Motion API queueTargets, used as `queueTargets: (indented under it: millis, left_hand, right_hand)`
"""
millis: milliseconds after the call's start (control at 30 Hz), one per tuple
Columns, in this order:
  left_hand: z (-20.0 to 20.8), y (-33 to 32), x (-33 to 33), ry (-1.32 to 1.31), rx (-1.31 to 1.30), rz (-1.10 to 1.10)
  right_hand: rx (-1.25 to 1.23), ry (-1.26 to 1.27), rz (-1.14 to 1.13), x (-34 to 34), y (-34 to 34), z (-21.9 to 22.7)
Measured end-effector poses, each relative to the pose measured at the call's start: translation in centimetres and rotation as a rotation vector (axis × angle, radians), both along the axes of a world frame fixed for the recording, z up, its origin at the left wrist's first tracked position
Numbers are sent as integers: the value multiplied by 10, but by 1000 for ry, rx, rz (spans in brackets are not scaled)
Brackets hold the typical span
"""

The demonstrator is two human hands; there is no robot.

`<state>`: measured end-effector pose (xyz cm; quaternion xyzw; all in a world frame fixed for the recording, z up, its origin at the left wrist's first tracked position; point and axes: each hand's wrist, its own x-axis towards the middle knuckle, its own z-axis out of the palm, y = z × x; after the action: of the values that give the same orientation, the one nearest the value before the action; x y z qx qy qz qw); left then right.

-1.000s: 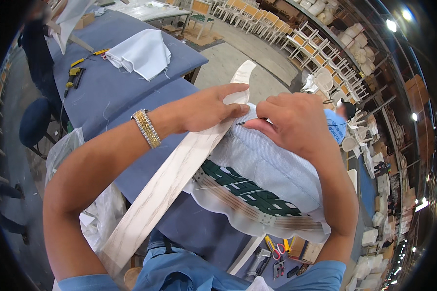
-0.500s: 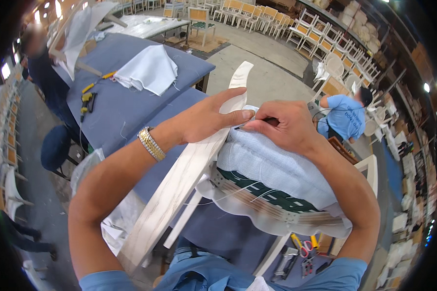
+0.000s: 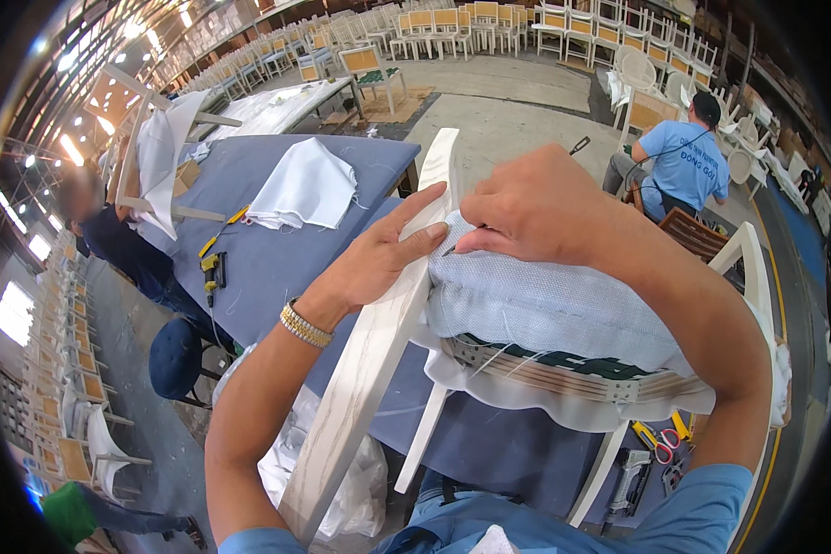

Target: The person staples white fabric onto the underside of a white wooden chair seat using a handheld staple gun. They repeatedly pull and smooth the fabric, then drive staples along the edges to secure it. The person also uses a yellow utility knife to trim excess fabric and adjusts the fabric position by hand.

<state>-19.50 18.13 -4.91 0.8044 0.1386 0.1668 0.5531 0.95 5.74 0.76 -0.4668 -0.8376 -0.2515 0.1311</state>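
Observation:
A pale wooden chair frame lies before me, its long post (image 3: 365,369) slanting up to a curved end. My left hand (image 3: 379,254) grips that post, index finger and thumb stretched across the wood; its other fingers are hidden. Beside the post, light-blue woven fabric (image 3: 554,300) covers the padded seat. My right hand (image 3: 535,212) is closed in a pinch at the fabric's near-post corner. A thin tool with a dark flat end (image 3: 579,145) sticks out behind that hand; its grip is hidden. Loose threads hang over green webbing (image 3: 563,360) under the fabric.
The blue table (image 3: 277,249) bears folded white cloth (image 3: 305,185), a yellow-black staple gun (image 3: 213,270) and a yellow-handled tool (image 3: 223,231). Red-handled scissors (image 3: 657,443) and a grey stapler (image 3: 630,482) lie near my right arm. A co-worker in blue (image 3: 683,162) sits at right; another (image 3: 125,231) stands left.
My view has tilted up and shifted. My left thumb has drawn back from the fabric onto the post. My right hand has turned and risen, remaining at the same corner.

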Motion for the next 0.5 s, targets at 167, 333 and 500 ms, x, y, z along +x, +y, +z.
queueTargets:
  millis: [167,333,500]
  left_hand:
    - [1,-5,1,-9,-44,10]
    - [-11,9,-1,-15,18,-19]
    - [-8,4,4,-29,8,-5]
  right_hand:
    - [7,-84,-10,-5,-5,3]
    - [46,-275,24,-21,1,9]
    - [-4,-14,82,0,10,-2]
